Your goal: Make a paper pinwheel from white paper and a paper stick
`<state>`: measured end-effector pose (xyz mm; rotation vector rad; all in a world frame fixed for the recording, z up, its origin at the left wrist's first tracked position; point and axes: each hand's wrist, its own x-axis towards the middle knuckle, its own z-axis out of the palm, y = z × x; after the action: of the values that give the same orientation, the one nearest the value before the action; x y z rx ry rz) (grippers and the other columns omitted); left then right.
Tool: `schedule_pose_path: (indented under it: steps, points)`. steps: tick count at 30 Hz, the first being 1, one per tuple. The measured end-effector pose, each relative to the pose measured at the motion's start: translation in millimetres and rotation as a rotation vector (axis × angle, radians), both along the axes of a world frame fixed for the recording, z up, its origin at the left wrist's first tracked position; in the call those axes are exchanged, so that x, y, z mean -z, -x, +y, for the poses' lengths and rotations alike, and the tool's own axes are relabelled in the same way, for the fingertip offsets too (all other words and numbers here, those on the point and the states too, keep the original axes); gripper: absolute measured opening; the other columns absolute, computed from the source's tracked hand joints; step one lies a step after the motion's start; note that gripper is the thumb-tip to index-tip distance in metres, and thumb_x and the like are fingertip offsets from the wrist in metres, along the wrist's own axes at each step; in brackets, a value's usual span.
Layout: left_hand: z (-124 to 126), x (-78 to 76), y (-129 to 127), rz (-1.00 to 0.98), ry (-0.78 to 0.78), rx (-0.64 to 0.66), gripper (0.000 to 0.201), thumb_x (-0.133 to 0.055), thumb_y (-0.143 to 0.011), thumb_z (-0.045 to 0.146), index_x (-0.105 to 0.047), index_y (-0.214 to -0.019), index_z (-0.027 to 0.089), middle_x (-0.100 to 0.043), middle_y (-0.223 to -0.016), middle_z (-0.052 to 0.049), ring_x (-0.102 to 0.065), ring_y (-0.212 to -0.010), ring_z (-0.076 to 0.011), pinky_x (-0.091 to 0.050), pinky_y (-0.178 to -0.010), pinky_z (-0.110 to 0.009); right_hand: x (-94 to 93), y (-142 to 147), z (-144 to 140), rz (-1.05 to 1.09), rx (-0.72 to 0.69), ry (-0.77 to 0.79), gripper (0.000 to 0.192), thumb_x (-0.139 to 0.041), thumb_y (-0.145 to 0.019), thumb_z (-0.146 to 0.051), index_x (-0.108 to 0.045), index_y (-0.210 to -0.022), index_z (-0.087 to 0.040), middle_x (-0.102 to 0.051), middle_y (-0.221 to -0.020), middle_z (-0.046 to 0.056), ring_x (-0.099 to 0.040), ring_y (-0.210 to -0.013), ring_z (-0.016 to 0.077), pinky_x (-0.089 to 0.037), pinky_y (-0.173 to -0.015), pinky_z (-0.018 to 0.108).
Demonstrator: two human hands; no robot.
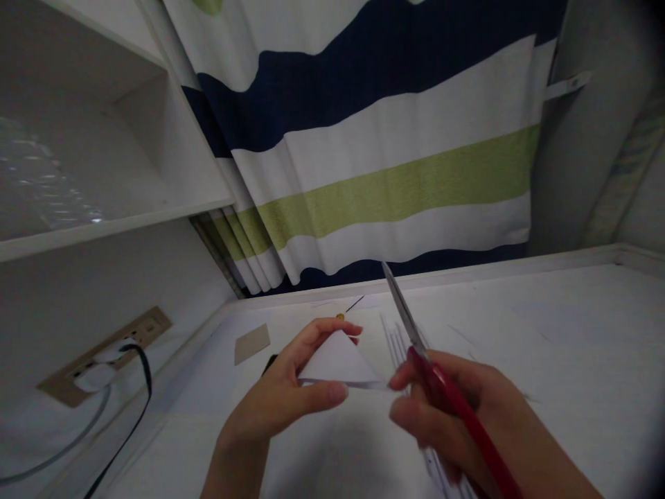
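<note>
A folded white paper triangle (340, 360) is held above the desk in my left hand (296, 381), with the thumb along its lower edge and the fingers behind it. Red-handled scissors (441, 384) lie in the grip of my right hand (462, 409). Their blades are closed together and point up and away. The fingertips of my right hand are close to the right corner of the paper; whether they touch it I cannot tell.
A white desk (519, 333) spreads below, with a beige card (252, 344) at left and thin pale strips (395, 339) beneath the scissors. A wall socket strip (107, 357) with plugs and cords is at left, under a shelf (119, 225). A striped curtain (395, 187) hangs behind.
</note>
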<state>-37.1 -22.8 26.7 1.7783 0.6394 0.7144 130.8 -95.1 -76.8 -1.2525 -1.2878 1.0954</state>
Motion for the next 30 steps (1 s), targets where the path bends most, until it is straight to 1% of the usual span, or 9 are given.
schedule_pose_path:
  steps: [2, 3, 5, 11, 18, 22, 24, 27, 30]
  points:
    - [-5.4, 0.7, -5.4, -0.023, 0.035, 0.039, 0.050, -0.069, -0.067, 0.037, -0.050, -0.112, 0.026, -0.052, -0.113, -0.003, -0.049, -0.100, -0.0240, -0.040, -0.078, -0.027, -59.1, -14.8, 5.3, 0.060, 0.076, 0.013, 0.014, -0.067, -0.064, -0.028, -0.062, -0.075, -0.021, -0.051, -0.047, -0.007, -0.044, -0.036, 0.0078, -0.033, -0.035, 0.019]
    - [-7.0, 1.6, -7.3, -0.039, 0.055, 0.066, 0.052, -0.069, -0.067, 0.038, -0.050, -0.113, 0.026, -0.052, -0.114, -0.003, -0.050, -0.100, -0.0240, -0.040, -0.079, -0.027, -76.7, -16.5, 7.7, 0.090, 0.064, 0.009, 0.013, -0.066, -0.062, -0.027, -0.061, -0.071, -0.020, -0.049, -0.045, -0.008, -0.041, -0.036, 0.0066, -0.031, -0.034, 0.018]
    - [-8.2, 3.9, -10.1, -0.088, 0.081, 0.111, 0.052, -0.066, -0.068, 0.042, -0.049, -0.114, 0.024, -0.052, -0.115, -0.005, -0.051, -0.098, -0.0239, -0.040, -0.080, -0.029, -90.4, -13.4, 11.6, 0.089, 0.073, 0.031, 0.011, -0.065, -0.061, -0.025, -0.059, -0.068, -0.019, -0.048, -0.045, -0.008, -0.038, -0.035, 0.0062, -0.030, -0.034, 0.018]
    - [-3.8, 11.7, -19.3, -0.361, 0.236, 0.114, 0.046, -0.050, -0.077, 0.053, -0.059, -0.107, 0.019, -0.060, -0.109, -0.008, -0.056, -0.097, -0.0234, -0.043, -0.079, -0.029, -77.2, -8.8, 14.0, 0.060, 0.093, -0.005, 0.010, -0.062, -0.065, -0.027, -0.057, -0.065, -0.018, -0.050, -0.046, -0.006, -0.042, -0.036, 0.0067, -0.034, -0.034, 0.018]
    - [4.8, 15.3, -12.1, -0.283, 0.274, -0.306, 0.022, -0.054, -0.079, 0.031, -0.070, -0.086, 0.017, -0.070, -0.090, -0.006, -0.062, -0.085, -0.0221, -0.046, -0.075, -0.028, -80.5, -19.5, 15.9, 0.037, 0.024, 0.018, 0.011, -0.062, -0.068, -0.025, -0.055, -0.065, -0.018, -0.055, -0.051, -0.004, -0.043, -0.037, 0.0052, -0.036, -0.034, 0.015]
    - [6.3, 14.8, -6.7, -0.244, 0.265, -0.270, 0.019, -0.058, -0.077, 0.027, -0.067, -0.092, 0.019, -0.070, -0.085, -0.005, -0.063, -0.073, -0.0170, -0.046, -0.064, -0.022, -78.8, -24.0, 18.8, 0.008, -0.030, 0.026, 0.010, -0.063, -0.068, -0.023, -0.055, -0.066, -0.018, -0.053, -0.050, -0.006, -0.044, -0.038, 0.0051, -0.036, -0.035, 0.014]
    - [6.3, 13.9, -6.6, -0.233, 0.237, -0.204, 0.030, -0.063, -0.074, 0.020, -0.061, -0.103, 0.022, -0.069, -0.092, -0.005, -0.062, -0.072, -0.0150, -0.045, -0.058, -0.018, -78.4, -25.0, 20.1, -0.001, -0.039, 0.016, 0.010, -0.063, -0.068, -0.022, -0.055, -0.067, -0.018, -0.052, -0.050, -0.006, -0.045, -0.040, 0.0055, -0.037, -0.036, 0.014]
    - [6.6, 11.5, -8.2, -0.233, 0.165, -0.069, 0.053, -0.067, -0.068, 0.012, -0.050, -0.116, 0.028, -0.062, -0.111, -0.007, -0.059, -0.092, -0.0204, -0.046, -0.064, -0.021, -79.2, -24.7, 20.3, -0.012, -0.036, 0.018, 0.011, -0.062, -0.070, -0.025, -0.055, -0.068, -0.018, -0.053, -0.052, -0.005, -0.047, -0.041, 0.0065, -0.039, -0.038, 0.015]
    - [5.7, 7.6, -11.0, -0.224, 0.114, -0.053, 0.043, -0.065, -0.071, 0.015, -0.055, -0.111, 0.026, -0.061, -0.111, -0.006, -0.053, -0.103, -0.0223, -0.046, -0.074, -0.024, -82.2, -23.0, 17.1, -0.025, -0.030, 0.019, 0.011, -0.061, -0.071, -0.026, -0.054, -0.069, -0.018, -0.052, -0.051, -0.005, -0.045, -0.040, 0.0061, -0.038, -0.038, 0.016]
